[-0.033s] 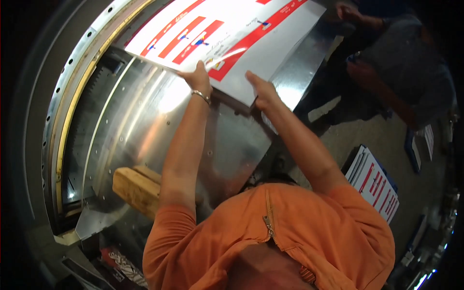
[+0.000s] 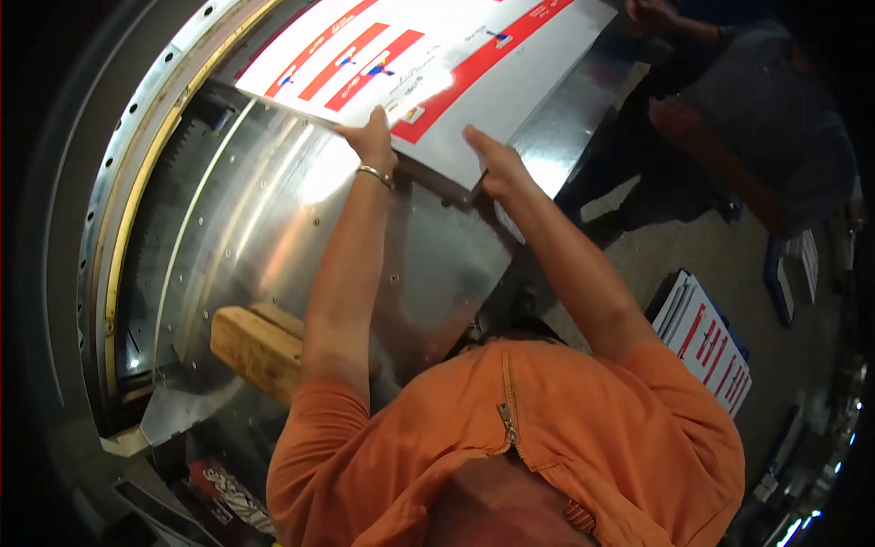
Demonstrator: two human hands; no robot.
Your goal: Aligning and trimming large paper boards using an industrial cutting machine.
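Note:
A stack of large white printed sheets (image 2: 497, 100) with red bands and small blue figures lies on a shiny metal table. At its near edge, my left hand (image 2: 369, 146) grips the stack, thumb on top and the other fingers mostly hidden. A metal bracelet (image 2: 375, 176) circles my left wrist. My right hand (image 2: 499, 166) holds the near right corner, its thumb over the top face and its remaining fingers out of sight. Glare washes out part of the printing.
The riveted metal table (image 2: 401, 237) runs toward me, with a wooden block (image 2: 255, 351) beside my left forearm. A curved-looking metal frame (image 2: 111, 273) borders the left. Another person (image 2: 747, 128) stands at the far right. More printed sheets (image 2: 706, 346) lie stacked at right.
The stack and both my hands have shifted slightly away from me. The other person's arm at the far right has moved a little.

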